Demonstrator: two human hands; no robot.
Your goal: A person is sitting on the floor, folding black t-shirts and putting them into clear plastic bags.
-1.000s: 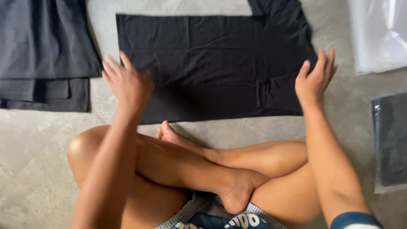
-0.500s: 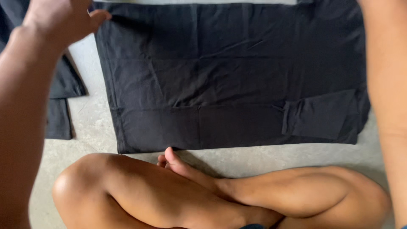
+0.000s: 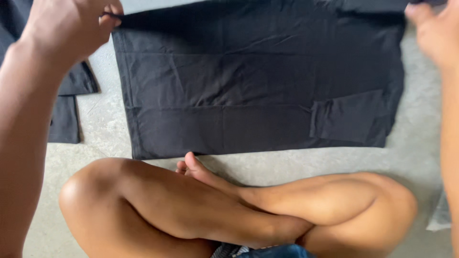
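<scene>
A black t-shirt (image 3: 248,86) lies flat on the grey floor in front of my crossed legs, folded lengthwise with a sleeve laid over its right part. My left hand (image 3: 71,26) pinches the shirt's far left corner at the top of the view. At the far right corner my right hand (image 3: 432,31) closes on the shirt's top edge; its fingers are partly cut off by the frame.
Another dark folded garment (image 3: 71,100) lies to the left of the shirt, partly hidden by my left forearm. A bit of clear plastic wrap (image 3: 442,215) shows at the right edge. My bare legs (image 3: 229,210) fill the near floor.
Both hands have moved from the shirt's near edge up to its far corners and taken hold of them. The view has closed in on the shirt.
</scene>
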